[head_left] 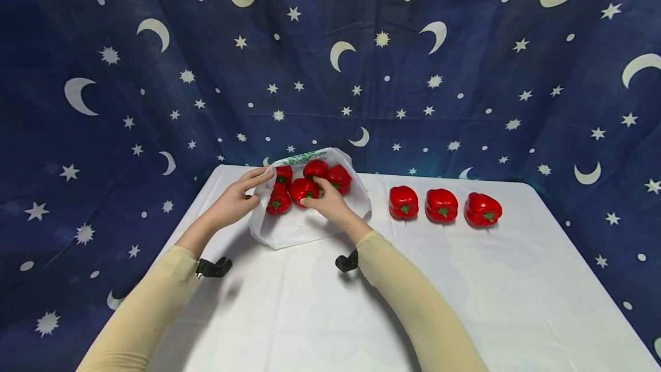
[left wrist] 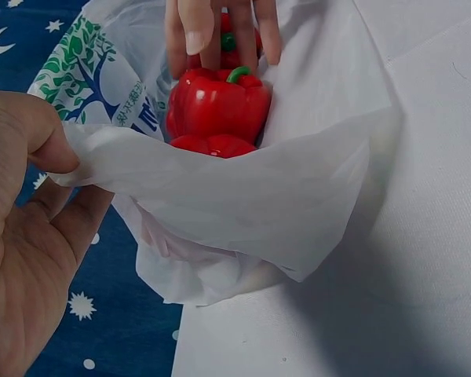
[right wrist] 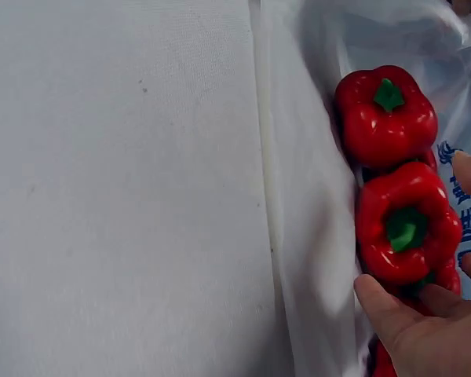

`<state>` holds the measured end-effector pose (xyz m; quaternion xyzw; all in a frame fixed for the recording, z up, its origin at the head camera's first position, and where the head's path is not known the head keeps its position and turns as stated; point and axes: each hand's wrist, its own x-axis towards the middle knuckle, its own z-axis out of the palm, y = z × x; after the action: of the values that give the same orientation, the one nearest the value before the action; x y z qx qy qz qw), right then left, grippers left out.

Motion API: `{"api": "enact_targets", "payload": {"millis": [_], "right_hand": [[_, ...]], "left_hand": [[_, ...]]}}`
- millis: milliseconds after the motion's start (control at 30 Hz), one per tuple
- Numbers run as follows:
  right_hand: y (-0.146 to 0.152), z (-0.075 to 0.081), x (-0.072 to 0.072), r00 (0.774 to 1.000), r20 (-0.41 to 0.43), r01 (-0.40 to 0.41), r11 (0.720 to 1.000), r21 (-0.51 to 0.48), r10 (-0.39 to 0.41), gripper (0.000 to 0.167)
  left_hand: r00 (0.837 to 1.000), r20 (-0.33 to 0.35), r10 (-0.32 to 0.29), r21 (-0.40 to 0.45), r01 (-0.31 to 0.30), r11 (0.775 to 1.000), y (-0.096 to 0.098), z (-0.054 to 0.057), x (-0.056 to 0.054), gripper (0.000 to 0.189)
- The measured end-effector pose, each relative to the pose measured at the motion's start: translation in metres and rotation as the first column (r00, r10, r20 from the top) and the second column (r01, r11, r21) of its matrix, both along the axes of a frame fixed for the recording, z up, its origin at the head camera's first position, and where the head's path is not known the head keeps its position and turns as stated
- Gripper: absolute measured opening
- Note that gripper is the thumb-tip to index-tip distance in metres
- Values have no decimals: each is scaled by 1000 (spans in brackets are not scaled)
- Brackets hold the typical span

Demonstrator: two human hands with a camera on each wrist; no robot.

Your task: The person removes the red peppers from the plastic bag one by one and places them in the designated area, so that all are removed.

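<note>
A white plastic bag (head_left: 294, 236) with green and blue print lies with its mouth spread, and several red bell peppers (head_left: 315, 169) with green stems sit inside. My left hand (head_left: 236, 202) pinches the left side of the bag's rim between thumb and fingers, seen close up in the left wrist view. Inside the mouth, my right hand (head_left: 330, 204) reaches over a bell pepper (head_left: 303, 190). Its thumb touches that pepper's edge in the right wrist view, while the fingers spread loosely on the far side. The lower peppers are partly hidden by the bag and each other.
Three more red bell peppers stand in a row to the right of the bag: one nearest it (head_left: 403, 202), one in the middle (head_left: 441, 206), one at the right (head_left: 482, 209). A white cloth (head_left: 465, 291) covers the table; a dark blue star-and-moon curtain (head_left: 310, 45) hangs behind.
</note>
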<state>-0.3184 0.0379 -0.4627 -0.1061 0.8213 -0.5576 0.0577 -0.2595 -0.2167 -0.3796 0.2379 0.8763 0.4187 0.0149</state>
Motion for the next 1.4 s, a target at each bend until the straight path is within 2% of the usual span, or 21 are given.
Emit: {"api": "enact_targets", "payload": {"millis": [100, 300, 367, 633, 1033, 1400], "right_hand": [[-3, -3, -4, 1000, -3, 21, 1000, -7, -21, 81], [-7, -3, -7, 997, 15, 70, 997, 14, -70, 77], [-7, -2, -7, 996, 20, 81, 997, 10, -82, 76], [-8, -4, -9, 993, 17, 114, 993, 18, -114, 72], [-10, -7, -10, 990, 22, 139, 990, 40, -140, 69], [-5, -2, 6, 993, 79, 76, 992, 99, -84, 69]], "left_hand": [[1000, 6, 5, 6, -5, 1000, 0, -3, -4, 64], [1000, -5, 13, -3, -13, 1000, -7, -22, -22, 65], [1000, -13, 8, -5, -8, 1000, -9, -25, -25, 66], [1000, -28, -14, -2, 14, 1000, -9, -24, -24, 67], [1000, -28, -11, 0, 11, 1000, -8, -24, -25, 67], [1000, -28, 3, -18, -3, 1000, -11, -24, -24, 67]]}}
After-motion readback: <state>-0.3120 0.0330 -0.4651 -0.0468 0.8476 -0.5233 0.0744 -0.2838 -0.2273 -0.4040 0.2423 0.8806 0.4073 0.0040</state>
